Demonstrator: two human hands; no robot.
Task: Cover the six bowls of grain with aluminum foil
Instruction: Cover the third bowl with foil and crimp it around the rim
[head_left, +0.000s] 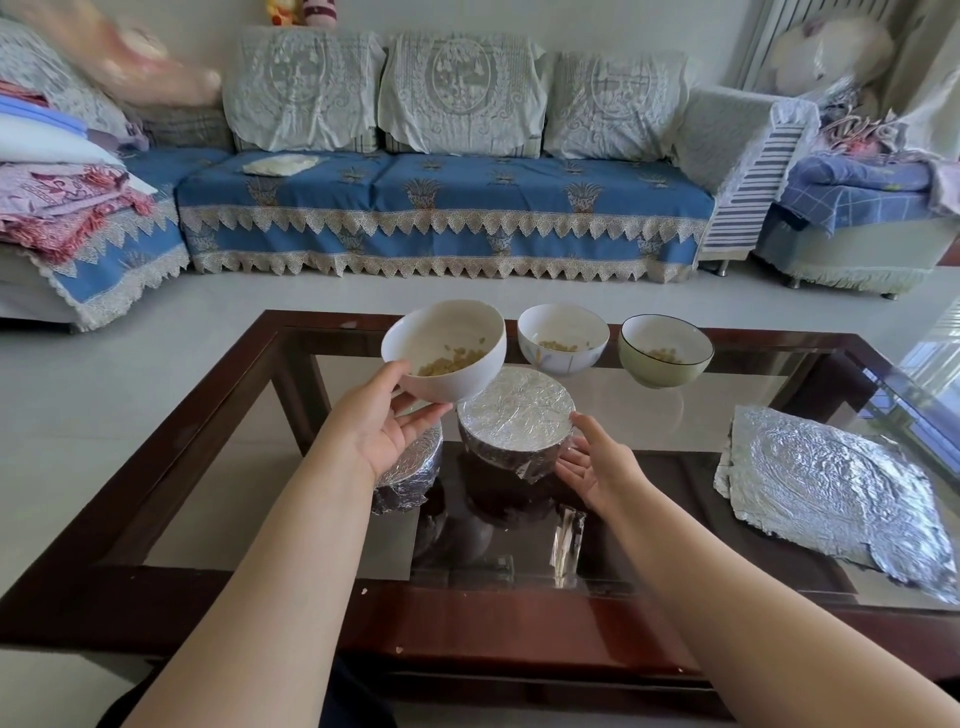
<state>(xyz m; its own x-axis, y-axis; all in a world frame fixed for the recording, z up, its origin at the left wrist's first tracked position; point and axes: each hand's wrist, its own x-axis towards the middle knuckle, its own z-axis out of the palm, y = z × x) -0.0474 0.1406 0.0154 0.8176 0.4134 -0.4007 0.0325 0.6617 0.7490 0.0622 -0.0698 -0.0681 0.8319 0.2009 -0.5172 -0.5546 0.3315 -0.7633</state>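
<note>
A person's left hand (387, 423) cradles a white bowl of grain (444, 351) tilted above the glass bench (675, 410), apparently bringing it in for wrapping. Beneath that hand a foil-covered bowl (410, 465) is largely hidden. Just right, the right hand (592, 462) hangs wide and empty beside a second covered bowl (517, 415). Beyond it stand two uncovered bowls (562, 339); foil sheets (831, 493) wait far right. A sixth bowl cannot be seen.

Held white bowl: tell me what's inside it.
The held white bowl, gripped by the left hand, holds a shallow layer of yellowish grain at the bottom. No foil covers it. The near wall hides part of the grain.
</note>
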